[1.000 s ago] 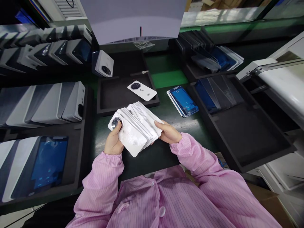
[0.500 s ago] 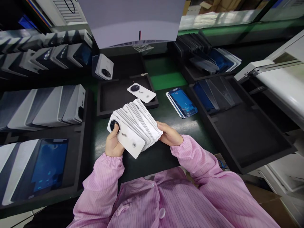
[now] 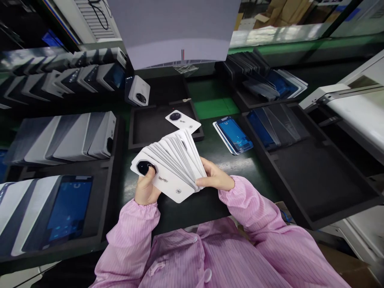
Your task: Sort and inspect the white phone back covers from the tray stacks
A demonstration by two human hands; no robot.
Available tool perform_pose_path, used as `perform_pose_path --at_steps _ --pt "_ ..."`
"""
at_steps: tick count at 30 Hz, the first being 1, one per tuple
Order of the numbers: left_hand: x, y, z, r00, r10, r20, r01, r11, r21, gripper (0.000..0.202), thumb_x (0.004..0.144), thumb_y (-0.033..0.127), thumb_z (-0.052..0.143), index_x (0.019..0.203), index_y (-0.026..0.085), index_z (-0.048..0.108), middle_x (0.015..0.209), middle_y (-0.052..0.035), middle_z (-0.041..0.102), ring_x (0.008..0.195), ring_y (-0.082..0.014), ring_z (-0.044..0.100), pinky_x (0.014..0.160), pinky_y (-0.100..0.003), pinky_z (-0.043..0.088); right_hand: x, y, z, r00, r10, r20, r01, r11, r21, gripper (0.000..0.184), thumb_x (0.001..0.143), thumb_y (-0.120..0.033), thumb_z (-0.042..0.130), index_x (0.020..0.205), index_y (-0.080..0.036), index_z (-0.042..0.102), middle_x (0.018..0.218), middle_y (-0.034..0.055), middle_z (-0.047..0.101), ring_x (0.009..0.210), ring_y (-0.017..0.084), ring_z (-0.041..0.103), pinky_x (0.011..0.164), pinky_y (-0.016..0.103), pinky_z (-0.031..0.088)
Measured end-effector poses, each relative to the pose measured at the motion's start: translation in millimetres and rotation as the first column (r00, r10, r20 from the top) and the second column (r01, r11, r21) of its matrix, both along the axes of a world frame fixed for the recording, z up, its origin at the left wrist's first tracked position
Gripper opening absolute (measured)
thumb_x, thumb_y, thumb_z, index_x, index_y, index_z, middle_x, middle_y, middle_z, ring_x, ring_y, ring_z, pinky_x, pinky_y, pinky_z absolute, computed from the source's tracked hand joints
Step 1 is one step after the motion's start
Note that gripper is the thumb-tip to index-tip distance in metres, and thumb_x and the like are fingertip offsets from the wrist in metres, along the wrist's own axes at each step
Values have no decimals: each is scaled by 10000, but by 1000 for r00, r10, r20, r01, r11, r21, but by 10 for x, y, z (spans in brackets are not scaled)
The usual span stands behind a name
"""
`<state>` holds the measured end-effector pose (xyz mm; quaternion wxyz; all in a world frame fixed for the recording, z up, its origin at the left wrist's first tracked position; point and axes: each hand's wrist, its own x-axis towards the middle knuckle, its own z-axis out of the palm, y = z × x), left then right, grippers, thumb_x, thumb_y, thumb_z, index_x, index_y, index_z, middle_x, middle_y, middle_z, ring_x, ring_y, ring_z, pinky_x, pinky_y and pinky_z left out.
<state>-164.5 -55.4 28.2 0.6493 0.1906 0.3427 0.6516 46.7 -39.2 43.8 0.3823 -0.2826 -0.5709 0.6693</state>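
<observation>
Between my two hands is a fanned stack of thin white phone-back cards (image 3: pixel 172 182), each printed or fitted with a dark round camera patch. My left hand (image 3: pixel 147 188) grips the fan's left end, its thumb pressed on the front card's camera patch. At the right end, my right hand (image 3: pixel 214 176) pinches the lower corners, thumb on top and fingers partly hidden behind. Just beyond the fan, a single white phone-back card (image 3: pixel 187 123) lies across the right part of a shallow black tray (image 3: pixel 141 138). A small pile of blue-screened phone-shaped pieces (image 3: pixel 234 134) rests on the dark table to the right.
Rows of similar phone-shaped pieces (image 3: pixel 70 138) stand leaning in black trays on the left. A black tray (image 3: pixel 324 176) at right holds dark and blue pieces at its far end. A large pale panel (image 3: pixel 180 32) rises behind, and white equipment (image 3: pixel 354 108) borders the right.
The card fan has spread wider and shifted slightly left at its front. My right thumb now presses over the cards' lower corners. The whole view has moved slightly.
</observation>
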Motion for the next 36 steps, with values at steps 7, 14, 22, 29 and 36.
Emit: perform_pose_path --at_steps 7,14,22,29,36 --pt "1 -70 53 988 13 -153 14 985 170 637 626 364 815 1215 336 573 1220 -52 639 1232 -285 520 1050 -461 412 -48 -51 -132 967 -173 186 126 962 242 646 723 -338 736 1297 -217 464 1205 68 618 1120 251 591 971 403 479" --pt "-31 -91 41 984 32 -175 -8 991 136 733 582 382 835 1250 333 539 1251 -66 614 1252 -299 494 1044 -469 404 -51 -64 -119 964 -194 180 129 939 318 623 739 -346 729 1290 -208 472 1205 74 626 1128 252 593 973 399 482" --pt "13 -72 108 996 -77 -36 78 996 35 596 675 326 785 1230 309 571 1249 -64 629 1286 -300 465 1088 -471 355 -22 -32 -73 979 -101 178 55 967 249 675 722 -350 746 1312 -221 444 1256 82 581 1192 268 542 1006 416 447" --pt "67 -38 16 975 -197 100 211 966 -150 419 697 293 774 1092 237 647 1034 -58 719 1199 -304 552 1075 -478 379 4 -16 -8 898 -381 222 327 913 242 489 788 -357 687 1210 -245 466 1112 71 580 997 218 591 837 369 515" --pt "216 -116 -12 962 -268 53 272 954 -128 546 694 261 775 1206 256 584 1118 -66 689 1212 -298 537 1074 -468 378 34 -5 43 733 -659 167 531 709 465 78 809 -289 656 844 -220 646 1131 81 528 1099 235 534 948 408 454"
